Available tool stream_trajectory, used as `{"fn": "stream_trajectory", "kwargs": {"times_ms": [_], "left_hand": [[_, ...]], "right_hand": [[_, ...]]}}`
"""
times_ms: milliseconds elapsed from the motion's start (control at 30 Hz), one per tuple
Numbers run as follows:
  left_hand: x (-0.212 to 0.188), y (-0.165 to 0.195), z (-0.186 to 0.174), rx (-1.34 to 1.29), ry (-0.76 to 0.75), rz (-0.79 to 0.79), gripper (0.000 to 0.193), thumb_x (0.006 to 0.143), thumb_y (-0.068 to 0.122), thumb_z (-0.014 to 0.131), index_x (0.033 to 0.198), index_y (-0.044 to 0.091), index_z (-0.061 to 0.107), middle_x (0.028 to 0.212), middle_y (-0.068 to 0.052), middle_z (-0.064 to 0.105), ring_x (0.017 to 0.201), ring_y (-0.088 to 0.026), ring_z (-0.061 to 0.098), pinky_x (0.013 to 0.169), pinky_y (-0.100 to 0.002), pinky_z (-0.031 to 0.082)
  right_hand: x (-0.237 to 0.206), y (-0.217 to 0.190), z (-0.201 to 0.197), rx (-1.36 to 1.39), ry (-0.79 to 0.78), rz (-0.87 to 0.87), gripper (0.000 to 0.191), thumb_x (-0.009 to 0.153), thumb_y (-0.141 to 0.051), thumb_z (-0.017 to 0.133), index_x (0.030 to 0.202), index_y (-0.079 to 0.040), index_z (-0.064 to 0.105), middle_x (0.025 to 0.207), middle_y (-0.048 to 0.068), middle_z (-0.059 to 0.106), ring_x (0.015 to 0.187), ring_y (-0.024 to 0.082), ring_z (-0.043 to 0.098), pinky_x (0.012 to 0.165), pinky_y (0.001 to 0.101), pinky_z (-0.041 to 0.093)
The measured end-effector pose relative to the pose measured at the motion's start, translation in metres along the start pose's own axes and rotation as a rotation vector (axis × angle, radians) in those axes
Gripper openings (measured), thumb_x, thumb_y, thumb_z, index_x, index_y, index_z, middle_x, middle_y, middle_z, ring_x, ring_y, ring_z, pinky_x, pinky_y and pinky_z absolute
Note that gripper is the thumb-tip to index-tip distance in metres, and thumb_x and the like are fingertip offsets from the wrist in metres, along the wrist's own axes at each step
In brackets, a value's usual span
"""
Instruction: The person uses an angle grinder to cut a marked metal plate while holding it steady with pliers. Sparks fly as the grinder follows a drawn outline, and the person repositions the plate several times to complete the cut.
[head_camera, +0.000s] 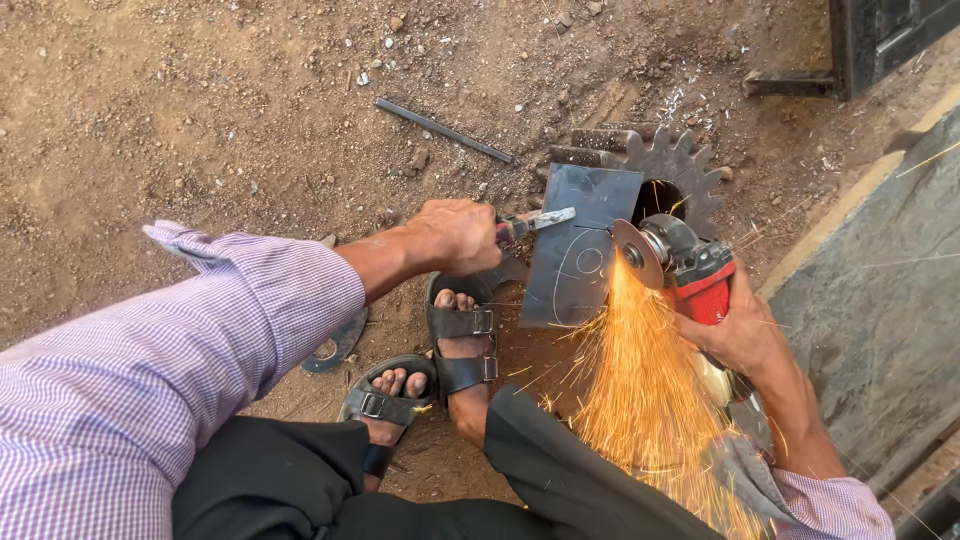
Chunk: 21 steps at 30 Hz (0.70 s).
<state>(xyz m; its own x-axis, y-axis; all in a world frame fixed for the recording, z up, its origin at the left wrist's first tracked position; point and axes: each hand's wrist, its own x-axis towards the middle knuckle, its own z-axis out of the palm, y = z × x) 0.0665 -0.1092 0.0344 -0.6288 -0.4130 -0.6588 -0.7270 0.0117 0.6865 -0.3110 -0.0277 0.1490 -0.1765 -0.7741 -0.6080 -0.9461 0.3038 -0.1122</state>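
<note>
A steel plate (585, 245) is propped at a tilt on the dirt ground (200, 120), leaning against a toothed gear wheel (680, 165) just behind it. All places below are given relative to the plate.

At its left edge, pliers (535, 222) are clamped on the metal; the left hand (455, 235) is wrapped tight around the handles, fingers fully closed. At its right edge, a red angle grinder (690, 265) is held in the right hand (745, 335), fingers closed around the body. The disc (638, 252) is touching the plate's edge, and a heavy fan of sparks (640, 400) is thrown down and toward the person.

Below the plate, two feet in open sandals (460, 345) are planted, the nearer one just beside the plate's lower corner. Dark trousers (560, 470) lie directly under the spark stream. A loose rag (745, 470) hangs by the right wrist.

Risks judged from this:
- Bare toes and trouser cloth could be burned, since the sparks are aimed at them.
- The rag could be singed or caught by the disc.
- The plate is steadied by one plier grip only; if the disc binds, the plate could be kicked loose toward the feet.
- No guard can be made out over the disc, and whether the eyes are shielded cannot be told.

A thin rod (445, 130) lies well above the plate, clear of the work.
</note>
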Motion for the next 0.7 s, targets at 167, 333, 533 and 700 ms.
{"fn": "stream_trajectory", "kwargs": {"times_ms": [167, 333, 533, 700], "left_hand": [[0.0, -0.007, 0.002, 0.001, 0.001, 0.029, 0.033, 0.087, 0.025, 0.051, 0.091, 0.001, 0.074, 0.092, -0.02, 0.075, 0.087, -0.032, 0.075, 0.085, -0.046, 0.057], [-0.003, -0.012, 0.001, -0.011, 0.028, 0.023, 0.033, 0.087, 0.026, 0.053, 0.093, 0.002, 0.074, 0.098, -0.021, 0.075, 0.094, -0.034, 0.074, 0.091, -0.047, 0.055], [-0.005, -0.008, 0.001, -0.006, 0.039, -0.006, 0.035, 0.086, 0.029, 0.056, 0.097, 0.002, 0.075, 0.102, -0.024, 0.074, 0.099, -0.037, 0.072, 0.093, -0.047, 0.054], [0.001, -0.005, 0.006, -0.006, 0.043, -0.01, 0.035, 0.087, 0.03, 0.056, 0.093, 0.0, 0.072, 0.095, -0.023, 0.074, 0.09, -0.037, 0.074, 0.085, -0.047, 0.057]], "right_hand": [[0.001, -0.008, -0.004, 0.006, -0.048, 0.103, 0.113, 0.062, -0.033, 0.084, 0.158, -0.011, 0.031, 0.121, 0.024, 0.068, 0.111, 0.039, 0.068, 0.095, 0.0457, 0.052], [0.0, -0.004, 0.001, -0.016, -0.002, -0.028, 0.114, 0.061, -0.036, 0.087, 0.157, -0.008, 0.031, 0.126, 0.024, 0.065, 0.114, 0.039, 0.065, 0.095, 0.0462, 0.051], [-0.025, 0.003, 0.009, 0.12, -0.026, 0.151, 0.091, 0.063, -0.035, 0.087, 0.142, -0.009, 0.049, 0.11, 0.017, 0.073, 0.097, 0.027, 0.071, 0.087, 0.0412, 0.056], [-0.046, 0.005, 0.023, 0.358, 0.028, 0.054, 0.08, 0.066, -0.027, 0.086, 0.136, -0.007, 0.051, 0.107, 0.011, 0.071, 0.092, 0.018, 0.067, 0.082, 0.0362, 0.056]]}}
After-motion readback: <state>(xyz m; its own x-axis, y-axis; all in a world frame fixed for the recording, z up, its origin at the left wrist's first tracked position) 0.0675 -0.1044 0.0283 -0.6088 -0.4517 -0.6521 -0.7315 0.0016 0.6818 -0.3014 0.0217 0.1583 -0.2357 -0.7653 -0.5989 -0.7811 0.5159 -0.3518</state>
